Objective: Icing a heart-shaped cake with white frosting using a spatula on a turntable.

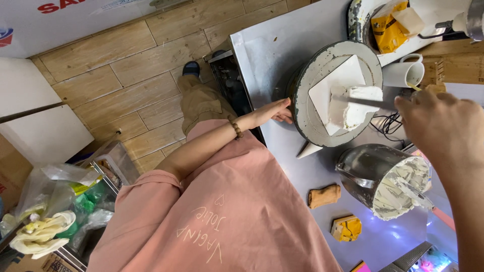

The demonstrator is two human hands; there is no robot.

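My left hand (275, 111), with a bead bracelet on its wrist, rests its fingertips on the rim of a round grey turntable (307, 108). On the turntable lies a white square board (327, 85) carrying a small cake (355, 108) coated in white cream. My right hand (433, 126) grips the handle of a long metal spatula (365, 100). Its blade lies flat across the top of the cake.
A steel bowl (363, 168) of white cream with a scraper in it lies by my right arm on the steel table (272, 50). A white mug (403, 73), an orange cloth (324, 195), yellow packets (347, 227) and black cables (385, 123) lie around. Plastic bags (50, 211) fill a rack at left.
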